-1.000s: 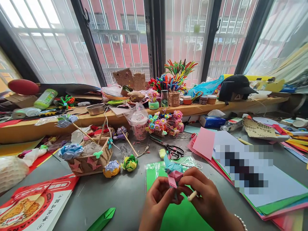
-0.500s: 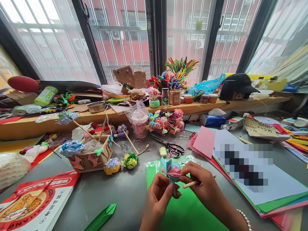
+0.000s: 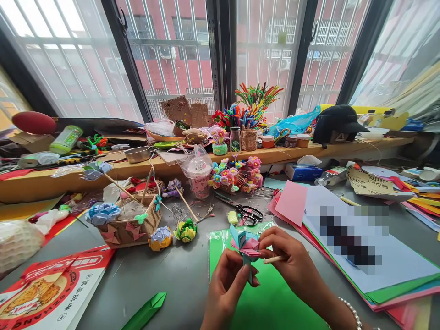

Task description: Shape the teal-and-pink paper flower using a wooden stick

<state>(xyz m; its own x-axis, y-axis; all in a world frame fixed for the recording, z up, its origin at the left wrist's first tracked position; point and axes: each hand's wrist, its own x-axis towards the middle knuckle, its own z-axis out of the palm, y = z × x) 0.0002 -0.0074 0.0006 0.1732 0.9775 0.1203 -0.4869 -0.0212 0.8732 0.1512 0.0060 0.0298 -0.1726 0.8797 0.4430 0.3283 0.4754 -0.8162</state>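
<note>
A folded paper flower (image 3: 250, 245) in light blue and pink is held over the green paper. My left hand (image 3: 229, 284) is closed round its light-blue base, thumb in front. From the right side, my right hand (image 3: 290, 254) pinches a petal at the flower's edge. A thin wooden stick (image 3: 273, 260) is tucked in that same hand, its pale end pointing left below the fingers. Under both hands lies a sheet of green paper (image 3: 271, 298), with a clear plastic sleeve showing along its far edge. A folded green paper strip (image 3: 146, 311) rests on the table to the left.
Black scissors (image 3: 245, 211) lie beyond the flower. Finished paper flowers (image 3: 186, 230) and a cardboard box (image 3: 129, 227) stand left. Stacked coloured paper (image 3: 364, 243) is on the right. A plastic cup (image 3: 200, 181) and pipe-cleaner flowers (image 3: 237, 174) stand before the cluttered wooden ledge (image 3: 275, 153).
My right fingers have shifted slightly along the flower's right edge, and its petals on that side sit a little differently. The stick moved slightly with that hand. My left hand keeps its hold.
</note>
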